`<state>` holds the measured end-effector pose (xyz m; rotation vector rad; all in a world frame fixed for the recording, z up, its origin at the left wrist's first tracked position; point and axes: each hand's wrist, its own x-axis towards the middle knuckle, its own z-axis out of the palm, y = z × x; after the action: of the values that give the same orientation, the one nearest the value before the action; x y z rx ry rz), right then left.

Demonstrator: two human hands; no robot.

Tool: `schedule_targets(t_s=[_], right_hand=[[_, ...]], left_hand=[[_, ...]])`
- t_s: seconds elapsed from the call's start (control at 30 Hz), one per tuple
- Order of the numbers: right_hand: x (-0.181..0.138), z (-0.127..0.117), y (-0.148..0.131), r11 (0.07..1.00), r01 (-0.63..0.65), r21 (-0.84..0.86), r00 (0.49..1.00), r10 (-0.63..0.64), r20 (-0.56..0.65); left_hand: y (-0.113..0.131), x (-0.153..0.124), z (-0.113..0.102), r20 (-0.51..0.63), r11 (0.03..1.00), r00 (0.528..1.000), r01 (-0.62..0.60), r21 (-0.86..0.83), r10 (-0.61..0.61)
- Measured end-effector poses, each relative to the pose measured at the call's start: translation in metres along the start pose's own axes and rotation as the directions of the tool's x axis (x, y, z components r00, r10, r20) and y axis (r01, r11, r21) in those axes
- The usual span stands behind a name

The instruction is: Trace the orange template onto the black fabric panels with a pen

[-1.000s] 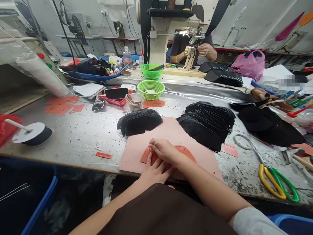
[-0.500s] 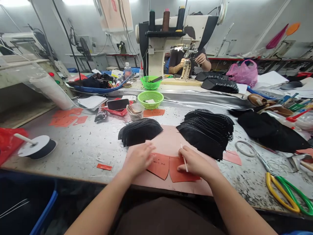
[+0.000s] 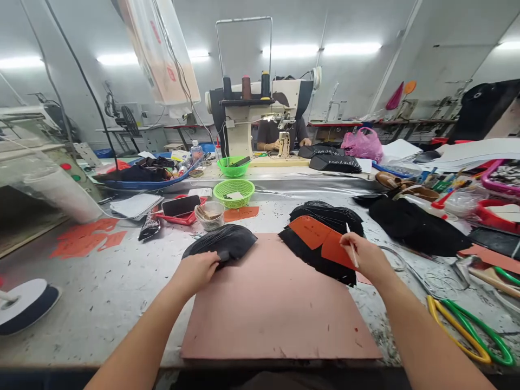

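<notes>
My left hand (image 3: 202,271) is at the near edge of a stack of curved black pieces (image 3: 231,238), its fingers closed on the edge of the top black piece. My right hand (image 3: 365,257) grips the right end of an orange template (image 3: 311,232) and a slim white pen (image 3: 351,246). The template, notched along its near edge, is over a larger fanned stack of black pieces (image 3: 325,208); whether it touches them I cannot tell. Between and in front of both stacks lies a pink board (image 3: 268,309), bare in its middle.
Scissors with yellow and green handles (image 3: 471,330) lie at the right. Two green baskets (image 3: 233,192), a phone (image 3: 181,206) and a tub (image 3: 209,215) stand behind the left stack. Beyond is a sewing machine (image 3: 235,132) with a person behind it. A spool (image 3: 28,303) is at left.
My right hand has lifted the orange template off the pink board and carried it right and away, over the right stack. My left hand has moved to the left stack. The view has tilted up.
</notes>
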<state>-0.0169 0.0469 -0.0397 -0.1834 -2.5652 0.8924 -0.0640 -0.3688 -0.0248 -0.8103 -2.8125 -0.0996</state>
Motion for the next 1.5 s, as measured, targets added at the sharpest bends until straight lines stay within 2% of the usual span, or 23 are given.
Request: schedule_targets(t_s=[0.13, 0.17, 0.2, 0.27, 0.33, 0.4, 0.47, 0.53, 0.7, 0.87, 0.97, 1.1, 1.23, 1.3, 1.37, 1.5], right_hand=[[-0.013, 0.002, -0.010, 0.979, -0.022, 0.204, 0.994, 0.043, -0.097], [-0.017, 0.005, -0.015, 0.967, -0.014, 0.255, 0.997, 0.034, -0.075], [-0.020, 0.009, -0.020, 0.954, -0.007, 0.301, 0.999, 0.018, -0.034], [-0.025, 0.019, -0.028, 0.928, -0.010, 0.371, 0.997, -0.018, 0.071], [-0.029, 0.030, -0.035, 0.909, -0.026, 0.415, 0.986, -0.044, 0.159], [-0.032, 0.039, -0.043, 0.893, -0.040, 0.448, 0.980, -0.053, 0.193], [-0.036, 0.043, -0.049, 0.882, -0.051, 0.469, 0.979, -0.048, 0.197], [-0.038, 0.043, -0.055, 0.876, -0.054, 0.478, 0.983, -0.037, 0.180], [-0.043, 0.033, -0.053, 0.875, -0.054, 0.481, 0.998, 0.029, 0.060], [-0.052, 0.028, -0.040, 0.865, -0.092, 0.493, 0.995, 0.103, 0.005], [-0.058, 0.027, -0.034, 0.844, -0.130, 0.520, 0.987, 0.159, -0.012], [-0.060, 0.026, -0.029, 0.820, -0.151, 0.552, 0.974, 0.219, -0.059], [-0.059, 0.025, -0.027, 0.787, -0.157, 0.596, 0.965, 0.250, -0.075], [-0.059, 0.024, -0.027, 0.792, -0.152, 0.591, 0.969, 0.237, -0.069], [-0.058, 0.025, -0.028, 0.818, -0.117, 0.563, 0.974, 0.206, -0.097], [-0.053, 0.028, -0.037, 0.861, -0.015, 0.508, 0.949, 0.172, -0.263]], left_hand=[[0.029, -0.028, 0.015, -0.080, 0.982, 0.986, -0.156, -0.108, 0.148], [0.040, -0.037, 0.021, -0.105, 0.962, 0.971, -0.228, -0.149, 0.214], [0.052, -0.045, 0.027, -0.179, 0.916, 0.937, -0.335, -0.221, 0.299], [0.070, -0.058, 0.034, -0.237, 0.868, 0.924, -0.368, -0.333, 0.300], [0.082, -0.062, 0.035, -0.207, 0.857, 0.958, -0.271, -0.438, 0.197], [0.088, -0.059, 0.030, -0.115, 0.844, 0.991, -0.118, -0.523, 0.068], [0.091, -0.051, 0.023, -0.003, 0.829, 1.000, 0.020, -0.559, -0.026], [0.092, -0.043, 0.018, 0.075, 0.847, 0.996, 0.078, -0.525, -0.045], [0.090, -0.029, 0.017, 0.088, 0.959, 0.996, 0.006, -0.282, 0.019], [0.094, -0.029, 0.019, 0.093, 0.976, 0.993, -0.054, -0.213, 0.075], [0.095, -0.025, 0.014, 0.068, 0.957, 0.996, -0.028, -0.288, 0.050], [0.079, 0.003, 0.010, 0.107, 0.883, 0.993, 0.011, -0.469, 0.045], [0.054, 0.028, 0.009, 0.055, 0.896, 0.996, 0.093, -0.434, -0.077], [0.049, 0.024, 0.009, 0.025, 0.904, 0.993, 0.118, -0.410, -0.118], [0.049, 0.008, 0.009, 0.031, 0.905, 0.991, 0.134, -0.403, -0.133], [0.060, -0.042, 0.019, 0.054, 0.916, 0.990, 0.142, -0.376, -0.132]])
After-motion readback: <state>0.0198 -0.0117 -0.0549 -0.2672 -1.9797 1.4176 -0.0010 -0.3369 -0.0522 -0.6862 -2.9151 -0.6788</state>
